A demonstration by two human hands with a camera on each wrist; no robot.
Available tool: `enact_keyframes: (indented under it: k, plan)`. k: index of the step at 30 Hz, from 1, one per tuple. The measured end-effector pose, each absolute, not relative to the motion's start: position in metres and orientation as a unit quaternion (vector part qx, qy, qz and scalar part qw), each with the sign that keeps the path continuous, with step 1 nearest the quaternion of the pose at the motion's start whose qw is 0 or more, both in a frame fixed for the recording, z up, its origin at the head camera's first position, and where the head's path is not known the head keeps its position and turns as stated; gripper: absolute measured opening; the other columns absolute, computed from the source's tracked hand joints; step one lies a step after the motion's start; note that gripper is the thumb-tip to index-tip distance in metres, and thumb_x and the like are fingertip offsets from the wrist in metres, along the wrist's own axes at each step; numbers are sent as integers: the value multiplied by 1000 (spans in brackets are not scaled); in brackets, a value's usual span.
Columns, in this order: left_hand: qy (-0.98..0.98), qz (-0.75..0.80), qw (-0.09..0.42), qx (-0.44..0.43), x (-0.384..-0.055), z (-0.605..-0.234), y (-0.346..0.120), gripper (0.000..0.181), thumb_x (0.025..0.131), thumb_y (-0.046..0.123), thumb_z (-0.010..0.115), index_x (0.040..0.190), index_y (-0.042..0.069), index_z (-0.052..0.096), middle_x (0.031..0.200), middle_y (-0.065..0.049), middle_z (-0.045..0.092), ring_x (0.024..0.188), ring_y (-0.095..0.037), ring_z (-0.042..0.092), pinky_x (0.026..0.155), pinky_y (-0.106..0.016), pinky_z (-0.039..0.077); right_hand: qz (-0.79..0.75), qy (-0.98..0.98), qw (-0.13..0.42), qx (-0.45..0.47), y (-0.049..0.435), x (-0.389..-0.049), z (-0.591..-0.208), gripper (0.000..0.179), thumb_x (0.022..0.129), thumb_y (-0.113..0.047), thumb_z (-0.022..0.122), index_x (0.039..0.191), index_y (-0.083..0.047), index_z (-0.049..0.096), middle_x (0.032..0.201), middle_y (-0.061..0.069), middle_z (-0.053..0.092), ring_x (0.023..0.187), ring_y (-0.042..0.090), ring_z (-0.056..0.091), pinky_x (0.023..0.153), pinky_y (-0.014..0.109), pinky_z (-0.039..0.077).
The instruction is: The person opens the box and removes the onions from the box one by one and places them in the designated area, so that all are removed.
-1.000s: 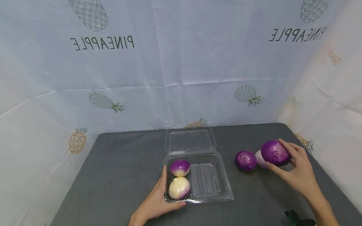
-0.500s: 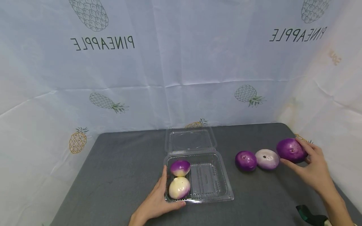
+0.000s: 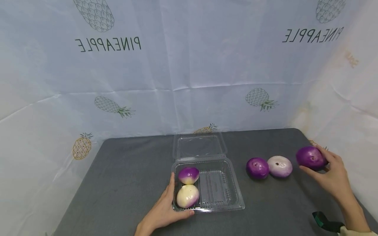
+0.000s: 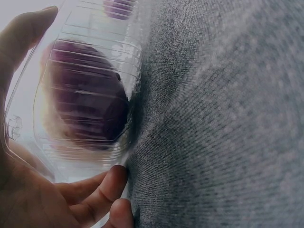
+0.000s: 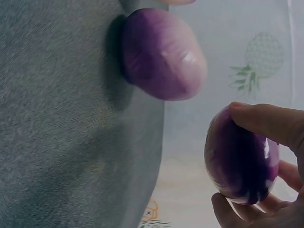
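My left hand (image 3: 161,208) holds the near left corner of a clear plastic clamshell container (image 3: 217,206), thumb along the front and fingers along the left side. Inside its left half sit a purple-and-white onion (image 3: 188,175) and a paler onion (image 3: 187,196) nearer me. In the left wrist view, the container wall (image 4: 126,52) shows between thumb and fingers. My right hand (image 3: 332,172) grips a dark purple onion (image 3: 311,158) above the table's right side, thumb and fingertips around it in the right wrist view. Left of it lie a whitish onion (image 3: 280,166) and a purple onion (image 3: 257,168), side by side.
The container's lid (image 3: 199,146) lies folded back towards the far edge of the grey table (image 3: 133,183). White cloth with pineapple prints (image 3: 206,65) hangs behind and at both sides. A dark green strap (image 3: 326,223) is at my right wrist.
My right hand has carried the dark purple onion to the right, away from the whitish onion it partly covered before. My left hand and the container have stayed in place.
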State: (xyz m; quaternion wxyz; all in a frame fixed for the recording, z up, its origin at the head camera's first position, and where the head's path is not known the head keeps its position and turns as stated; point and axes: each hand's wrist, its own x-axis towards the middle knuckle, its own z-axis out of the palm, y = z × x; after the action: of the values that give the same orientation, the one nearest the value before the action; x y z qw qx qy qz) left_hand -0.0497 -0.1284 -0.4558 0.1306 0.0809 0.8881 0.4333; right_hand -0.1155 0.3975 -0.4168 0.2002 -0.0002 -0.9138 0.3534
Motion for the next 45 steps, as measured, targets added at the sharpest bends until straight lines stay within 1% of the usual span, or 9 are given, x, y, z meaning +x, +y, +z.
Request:
enact_keyframes:
  k: [4,7,8,9,11,14,15,32,45]
  plan:
    - [889,431,130,80,-50,-456,-129,139,74,61,85,165,20,-12,170,-25,15,155,-47,22,115,-72,31,341,-919,197,-2,401,-119,-422,93,77,-9,87,156,-3,39,138,47,36,125,58,36,69,-9,25]
    - [890,430,129,78,-50,-455,-129,139,74,62,85,165,20,-12,170,-24,14,155,-47,22,115,-71,31,326,-924,201,3,402,-122,-427,90,75,-6,88,151,6,41,134,48,38,116,61,40,67,-6,24]
    - [890,431,129,78,-50,-455,-129,139,74,62,85,165,20,-12,170,-24,14,155,-47,22,115,-71,31,315,-927,202,3,402,-123,-429,89,74,-6,88,149,8,42,133,48,39,114,61,42,68,-1,28]
    - [890,431,129,78,-49,-455,-129,139,74,61,85,165,20,-12,171,-23,13,155,-46,22,116,-71,30,305,-930,203,4,402,-124,-431,88,73,-6,88,148,9,43,132,48,40,112,61,43,71,6,38]
    - [889,432,129,79,-50,-454,-128,139,74,61,85,165,20,-12,171,-22,12,156,-45,21,116,-70,30,291,-935,203,8,402,-126,-436,87,72,-6,88,145,12,44,131,48,42,112,61,44,80,32,49]
    - [889,431,130,79,-50,-453,-128,139,74,61,85,165,20,-12,171,-22,12,156,-46,21,116,-71,30,284,-937,203,12,402,-127,-443,85,72,-4,87,144,14,44,131,47,43,113,62,43,81,71,38]
    - [889,431,131,78,-50,-453,-128,139,74,61,85,165,20,-12,171,-23,12,155,-46,21,115,-71,30,286,-937,202,15,402,-128,-445,85,72,-3,87,144,15,43,131,47,43,114,62,42,83,75,34]
    - [890,429,135,75,-51,-454,-128,139,74,62,85,165,22,-13,171,-22,12,156,-46,20,116,-71,29,284,-942,177,5,401,-132,-461,88,71,-11,89,142,15,45,124,48,43,116,62,38,82,77,34]
    - [890,429,134,76,-51,-456,-129,138,74,62,84,165,23,-12,171,-21,12,156,-45,20,116,-71,29,285,-945,161,7,400,-130,-466,87,73,-10,86,144,16,42,132,48,43,117,64,43,86,76,36]
